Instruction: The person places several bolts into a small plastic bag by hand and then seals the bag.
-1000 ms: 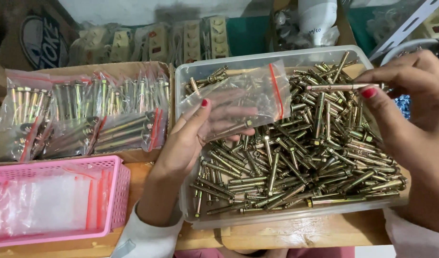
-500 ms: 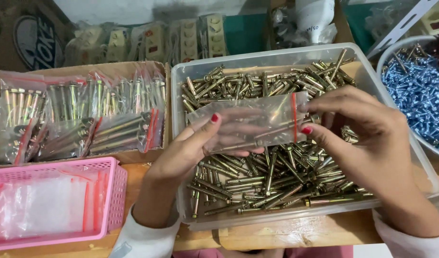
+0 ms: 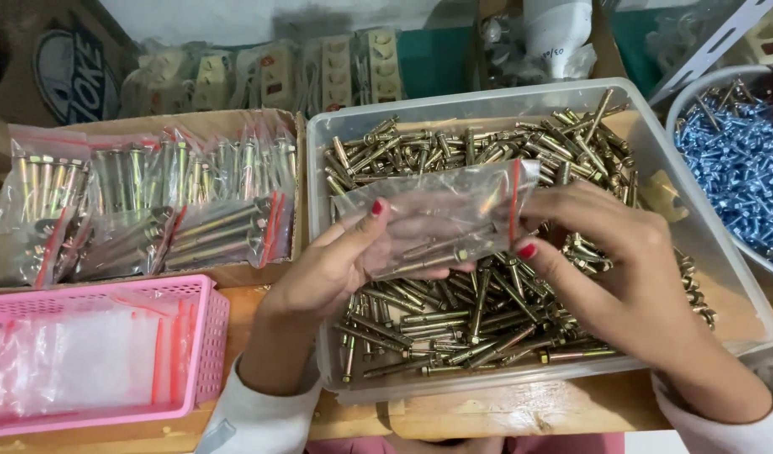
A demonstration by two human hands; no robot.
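While our left hand (image 3: 336,269) pinches one end of a clear zip bag (image 3: 441,219) and our right hand (image 3: 609,261) grips its red-striped end, the few bolts inside show only dimly. The bag hangs above the clear bin of brass bolts (image 3: 487,319); left of that bin, a pink basket (image 3: 197,336) is cut off.

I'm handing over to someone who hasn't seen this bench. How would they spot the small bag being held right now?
Find the big clear plastic tub of brass-coloured bolts in the middle of the bench. Just above that pile, the left hand and right hand hold a small clear bag between them. Unlike the filled bags lying in the cardboard box to the left, it is lifted and holds only a few bolts.
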